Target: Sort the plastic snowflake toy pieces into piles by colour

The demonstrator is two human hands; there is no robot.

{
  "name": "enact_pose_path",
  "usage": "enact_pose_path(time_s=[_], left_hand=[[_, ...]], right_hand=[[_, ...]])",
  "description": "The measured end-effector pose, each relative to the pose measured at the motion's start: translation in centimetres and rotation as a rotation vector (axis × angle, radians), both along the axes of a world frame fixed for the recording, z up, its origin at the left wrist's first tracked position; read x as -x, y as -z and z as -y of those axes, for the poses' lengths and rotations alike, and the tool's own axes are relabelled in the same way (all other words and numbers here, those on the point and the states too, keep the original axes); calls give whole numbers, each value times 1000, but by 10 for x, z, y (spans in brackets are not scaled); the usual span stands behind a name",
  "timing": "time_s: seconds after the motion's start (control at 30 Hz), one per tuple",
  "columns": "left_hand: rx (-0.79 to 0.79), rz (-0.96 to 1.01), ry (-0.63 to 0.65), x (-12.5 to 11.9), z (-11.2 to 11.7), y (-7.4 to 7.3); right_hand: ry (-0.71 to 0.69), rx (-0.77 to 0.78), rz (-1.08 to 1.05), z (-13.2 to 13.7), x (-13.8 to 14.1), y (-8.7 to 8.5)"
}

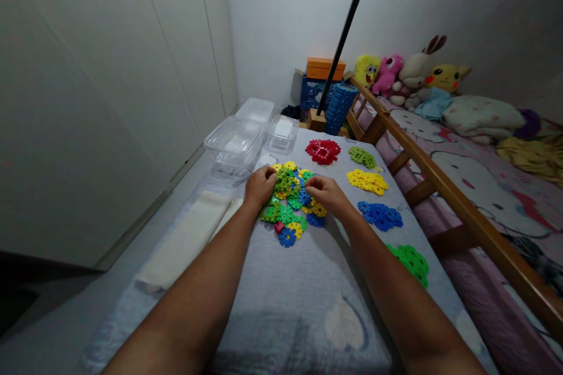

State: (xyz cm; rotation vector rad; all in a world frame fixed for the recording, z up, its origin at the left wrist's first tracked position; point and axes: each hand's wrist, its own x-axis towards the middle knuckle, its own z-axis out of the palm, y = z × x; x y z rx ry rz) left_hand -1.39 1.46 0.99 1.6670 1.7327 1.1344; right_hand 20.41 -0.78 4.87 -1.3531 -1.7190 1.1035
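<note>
A mixed heap of plastic snowflake pieces (290, 202) in green, yellow, blue and red lies on a grey quilted mat (290, 299). My left hand (260, 185) rests on the heap's left side with fingers curled onto the pieces. My right hand (323, 193) sits on its right side, fingers pinched at some pieces. To the right lie sorted piles: red (323, 151), olive green (362, 157), yellow (368, 181), blue (380, 215) and bright green (410, 262).
Clear plastic tubs (235, 143) stand at the mat's far left end. A folded white cloth (187, 240) lies at the left. A wooden bed rail (444, 187) runs along the right, with plush toys (404, 73) behind. A black pole (347, 26) leans near stacked boxes (324, 68).
</note>
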Motion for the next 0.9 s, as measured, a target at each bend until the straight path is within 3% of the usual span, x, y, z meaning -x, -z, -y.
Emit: enact_pose_path(time_s=[0.23,0.47,0.67,0.9], left_hand=[[-31,93,-3,3,-2,2],[-23,90,-4,4,-2,2],[-24,62,7,3,-1,1],[3,33,13,2,0,1]], right_hand=[[-348,-305,454,47,32,-5],[-394,-404,721,71,51,-1],[-358,-323,497,64,45,0],[-155,-190,188,18,12,0]])
